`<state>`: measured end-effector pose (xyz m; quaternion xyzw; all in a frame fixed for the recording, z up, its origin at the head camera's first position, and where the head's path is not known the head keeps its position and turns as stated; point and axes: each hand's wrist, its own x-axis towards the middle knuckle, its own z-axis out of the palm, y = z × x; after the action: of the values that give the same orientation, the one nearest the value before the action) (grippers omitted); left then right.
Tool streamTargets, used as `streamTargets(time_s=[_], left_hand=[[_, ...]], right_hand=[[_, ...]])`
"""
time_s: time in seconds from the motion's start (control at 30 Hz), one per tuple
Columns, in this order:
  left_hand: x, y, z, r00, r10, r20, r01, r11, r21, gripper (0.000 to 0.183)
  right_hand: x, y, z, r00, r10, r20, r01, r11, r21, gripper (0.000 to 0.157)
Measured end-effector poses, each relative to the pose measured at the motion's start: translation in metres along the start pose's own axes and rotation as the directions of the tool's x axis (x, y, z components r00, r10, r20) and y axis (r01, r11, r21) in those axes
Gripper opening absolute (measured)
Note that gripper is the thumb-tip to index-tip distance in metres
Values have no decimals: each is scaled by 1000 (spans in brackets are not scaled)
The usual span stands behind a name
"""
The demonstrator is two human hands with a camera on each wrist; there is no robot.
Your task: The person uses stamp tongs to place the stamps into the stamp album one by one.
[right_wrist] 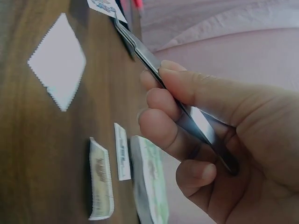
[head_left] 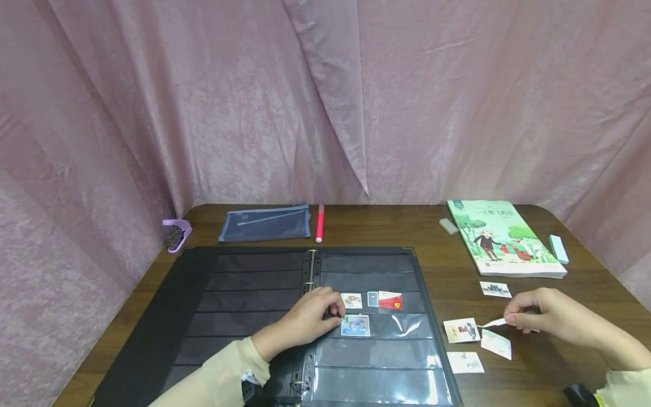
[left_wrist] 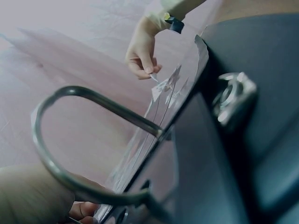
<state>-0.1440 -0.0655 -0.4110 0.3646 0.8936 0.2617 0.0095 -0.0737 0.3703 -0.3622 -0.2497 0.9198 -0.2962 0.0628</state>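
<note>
In the head view my left hand (head_left: 310, 316) rests on the right page of a black stamp album (head_left: 373, 353), fingers loosely bent. Its fingertips are beside a blue stamp (head_left: 355, 326) in a clear pocket. One row above are a pale stamp (head_left: 351, 301), a small blue stamp (head_left: 373, 299) and a red stamp (head_left: 390, 301). My right hand (head_left: 546, 316) holds metal tweezers (right_wrist: 148, 58) between thumb and fingers. The tweezers' tips meet the edge of a loose stamp (head_left: 461, 330) right of the album; whether they pinch it is unclear.
More loose stamps lie nearby: one (head_left: 495, 289) behind, one (head_left: 496, 344) beside and one (head_left: 465, 362) in front. A green book (head_left: 508, 240), an eraser (head_left: 448, 226), a blue pouch (head_left: 267, 224), a pink marker (head_left: 320, 224) and a purple clip-like object (head_left: 178, 234) line the back.
</note>
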Motion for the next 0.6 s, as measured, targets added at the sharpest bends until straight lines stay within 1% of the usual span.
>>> streamTargets(time_s=[0.1, 0.27, 0.37, 0.5, 0.6], left_hand=[[0, 0, 0, 1000, -1, -2, 1, 1000, 0, 14], [0, -1, 0, 1000, 5, -9, -5, 1000, 5, 14], [0, -1, 0, 1000, 9, -13, -9, 1000, 8, 14], [0, -1, 0, 1000, 10, -13, -10, 1000, 8, 14], [-1, -1, 1, 1000, 10, -10, -9, 1000, 7, 14]], right_hand=[[1, -3, -5, 1000, -9, -20, 8, 1000, -15, 12], [5, -9, -15, 998, -25, -51, 21, 997, -68, 14], [9, -12, -19, 998, -40, -57, 36, 997, -75, 14], [15, -17, -23, 997, -37, -66, 32, 996, -87, 14], [19, -21, -24, 998, -14, -63, 7, 995, -101, 13]])
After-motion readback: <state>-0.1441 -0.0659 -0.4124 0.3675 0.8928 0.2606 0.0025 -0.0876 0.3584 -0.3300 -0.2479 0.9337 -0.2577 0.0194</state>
